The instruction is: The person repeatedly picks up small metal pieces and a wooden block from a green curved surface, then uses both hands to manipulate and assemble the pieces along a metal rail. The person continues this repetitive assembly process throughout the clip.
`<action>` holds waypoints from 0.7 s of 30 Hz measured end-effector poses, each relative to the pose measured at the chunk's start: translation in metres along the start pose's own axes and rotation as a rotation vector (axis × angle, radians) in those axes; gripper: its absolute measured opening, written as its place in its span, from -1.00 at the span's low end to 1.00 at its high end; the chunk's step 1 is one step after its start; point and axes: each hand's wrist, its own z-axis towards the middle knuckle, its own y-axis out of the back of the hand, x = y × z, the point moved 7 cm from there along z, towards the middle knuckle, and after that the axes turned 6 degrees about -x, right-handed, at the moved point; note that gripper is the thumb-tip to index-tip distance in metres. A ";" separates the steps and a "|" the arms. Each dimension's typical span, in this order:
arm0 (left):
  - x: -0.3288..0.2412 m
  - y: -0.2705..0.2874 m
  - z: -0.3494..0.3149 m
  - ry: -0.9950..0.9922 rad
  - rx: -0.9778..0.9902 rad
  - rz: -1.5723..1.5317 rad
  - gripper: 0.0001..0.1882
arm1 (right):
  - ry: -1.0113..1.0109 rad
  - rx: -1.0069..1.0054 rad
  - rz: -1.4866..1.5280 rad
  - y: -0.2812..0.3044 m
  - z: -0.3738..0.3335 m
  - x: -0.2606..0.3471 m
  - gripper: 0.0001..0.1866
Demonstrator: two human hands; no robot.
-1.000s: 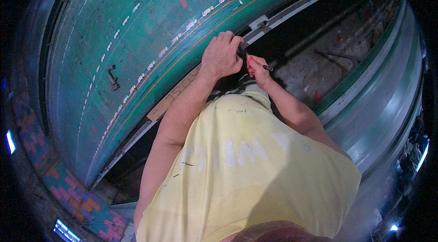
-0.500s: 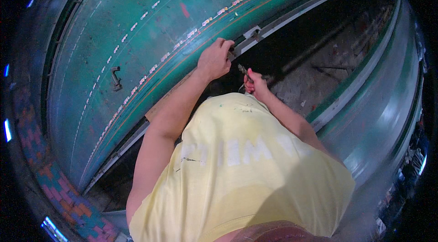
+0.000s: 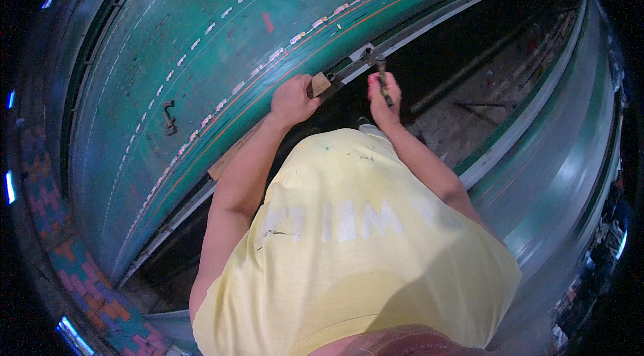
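My left hand (image 3: 294, 100) is closed round a strip of wood (image 3: 320, 85) along the edge of the long green surface (image 3: 221, 61), its cut end showing past my fingers. My right hand (image 3: 385, 98) grips a short dark metal hand tool (image 3: 384, 82) with its head upward; its exact kind is not clear. The tool's head is close to a metal bracket (image 3: 362, 53) on the pale metal rail (image 3: 396, 39); whether they touch, I cannot tell.
On the green surface lies a metal fitting (image 3: 169, 119). A dark gap with a grey floor (image 3: 476, 91) lies below my right hand. A second long curved surface (image 3: 563, 155) runs along the right. Patterned paving (image 3: 87, 275) shows at lower left.
My right hand has moved up with the tool, toward the bracket. My left hand has drawn back left and down, with the wood's end now showing beside its fingers.
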 end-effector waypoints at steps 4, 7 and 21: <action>-0.001 0.002 0.001 0.007 -0.015 0.010 -0.55 | 0.210 0.611 -0.179 -0.053 -0.017 -0.001 -0.71; 0.001 0.001 0.003 -0.002 -0.009 0.028 -0.54 | 0.174 0.502 -0.233 -0.038 -0.008 0.000 -0.70; 0.034 0.268 -0.077 -0.029 -0.870 -0.548 -0.45 | 0.045 0.223 -0.136 0.056 0.076 -0.008 -0.81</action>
